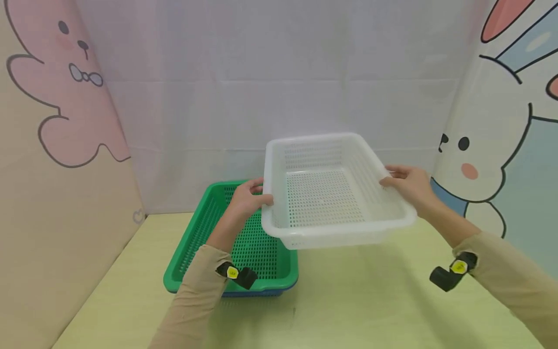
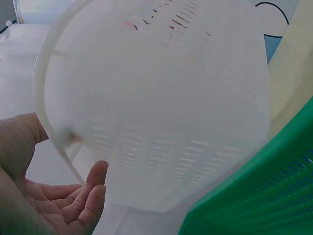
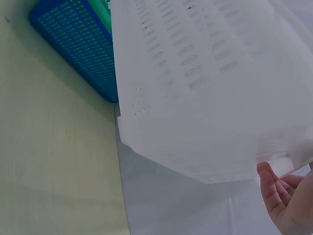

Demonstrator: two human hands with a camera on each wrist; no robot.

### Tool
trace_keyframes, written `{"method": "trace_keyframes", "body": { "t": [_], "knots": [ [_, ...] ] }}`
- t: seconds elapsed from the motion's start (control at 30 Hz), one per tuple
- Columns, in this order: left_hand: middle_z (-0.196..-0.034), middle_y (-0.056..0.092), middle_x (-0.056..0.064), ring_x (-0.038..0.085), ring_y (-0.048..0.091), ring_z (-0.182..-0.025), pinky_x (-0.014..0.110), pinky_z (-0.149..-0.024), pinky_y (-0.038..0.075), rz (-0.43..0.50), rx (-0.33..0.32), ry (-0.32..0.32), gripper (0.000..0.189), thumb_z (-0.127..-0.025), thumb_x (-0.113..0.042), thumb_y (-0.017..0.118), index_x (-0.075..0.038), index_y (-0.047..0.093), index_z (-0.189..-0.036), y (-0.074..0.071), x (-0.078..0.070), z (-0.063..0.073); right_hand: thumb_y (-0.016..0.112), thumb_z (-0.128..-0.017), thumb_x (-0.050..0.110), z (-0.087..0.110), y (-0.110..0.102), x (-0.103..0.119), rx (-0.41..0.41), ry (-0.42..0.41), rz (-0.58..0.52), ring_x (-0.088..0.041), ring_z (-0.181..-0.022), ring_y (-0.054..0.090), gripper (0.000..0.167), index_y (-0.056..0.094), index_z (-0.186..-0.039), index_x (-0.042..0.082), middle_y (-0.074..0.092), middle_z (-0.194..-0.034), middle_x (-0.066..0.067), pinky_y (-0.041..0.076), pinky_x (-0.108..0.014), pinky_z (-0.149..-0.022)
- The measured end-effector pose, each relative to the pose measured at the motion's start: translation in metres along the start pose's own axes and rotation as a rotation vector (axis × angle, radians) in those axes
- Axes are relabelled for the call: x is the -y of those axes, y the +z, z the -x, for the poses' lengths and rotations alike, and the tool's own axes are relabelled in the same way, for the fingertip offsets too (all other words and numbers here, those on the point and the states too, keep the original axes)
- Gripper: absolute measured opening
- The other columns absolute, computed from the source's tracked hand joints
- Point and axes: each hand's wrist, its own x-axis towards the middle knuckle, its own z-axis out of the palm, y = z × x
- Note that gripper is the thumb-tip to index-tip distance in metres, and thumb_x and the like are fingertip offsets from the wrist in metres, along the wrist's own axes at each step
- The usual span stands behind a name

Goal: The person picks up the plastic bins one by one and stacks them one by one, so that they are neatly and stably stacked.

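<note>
Both hands hold a white perforated plastic basket up in the air, tilted so its inside faces the head camera. My left hand grips the left rim, thumb inside and fingers under the lip, as the left wrist view also shows on the basket's outer wall. On the opposite side, my right hand pinches the right rim. Below and to the left, a green basket stands on the table, partly hidden by the left forearm and the white basket. It sits nested in a blue basket.
The pale yellow-green table extends under and in front of the baskets. A white cloth wall closes the back. Side panels carry a pink cartoon figure at left and a cartoon rabbit at right.
</note>
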Motion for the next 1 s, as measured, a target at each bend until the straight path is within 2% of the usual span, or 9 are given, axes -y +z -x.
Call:
{"method": "trace_keyframes", "body": {
  "t": [0.23,0.57,0.7,0.87,1.0],
  "knots": [
    [-0.132,0.045,0.011,0.029,0.048,-0.113,0.044,-0.094,0.042,-0.046,-0.022,-0.004,0.070,-0.074,-0.003,0.056,-0.012,0.034,-0.140,-0.021,-0.004,0.003,0.061,-0.085,0.018,-0.003,0.014,0.013,0.005,-0.001,-0.054,-0.001,-0.071,0.056,0.056,0.042,-0.134,-0.003,0.053,-0.116,-0.024,0.053,-0.024,-0.064],
    [-0.131,0.045,0.016,0.030,0.048,-0.112,0.042,-0.095,0.042,-0.090,0.000,0.040,0.069,-0.075,-0.002,0.054,-0.006,0.032,-0.140,-0.055,0.003,0.006,0.065,-0.083,0.024,0.001,0.031,0.026,0.067,-0.039,-0.051,-0.002,-0.076,0.056,0.061,0.042,-0.134,-0.002,0.053,-0.118,-0.025,0.052,-0.020,-0.066],
    [-0.131,0.044,0.019,0.031,0.046,-0.113,0.044,-0.097,0.040,-0.109,0.014,0.054,0.068,-0.076,-0.002,0.053,-0.004,0.032,-0.140,-0.070,0.009,0.010,0.065,-0.083,0.024,0.003,0.041,0.031,0.114,-0.050,-0.078,-0.013,-0.087,0.059,0.063,0.040,-0.135,-0.002,0.053,-0.121,-0.024,0.053,-0.024,-0.071],
    [-0.132,0.043,0.020,0.032,0.046,-0.113,0.045,-0.096,0.040,-0.140,0.010,0.054,0.067,-0.077,-0.004,0.052,-0.003,0.031,-0.140,-0.086,0.011,0.020,0.063,-0.085,0.022,0.008,0.052,0.036,0.174,-0.048,-0.122,-0.025,-0.102,0.056,0.063,0.037,-0.137,-0.001,0.051,-0.124,-0.023,0.052,-0.029,-0.078],
    [-0.133,0.043,0.019,0.031,0.046,-0.112,0.045,-0.094,0.042,-0.193,0.016,0.054,0.066,-0.078,-0.007,0.054,-0.004,0.032,-0.140,-0.099,0.014,0.027,0.063,-0.085,0.021,0.011,0.060,0.039,0.201,-0.056,-0.139,-0.028,-0.105,0.055,0.063,0.037,-0.138,0.001,0.051,-0.126,-0.021,0.051,-0.031,-0.079]
  ]
}}
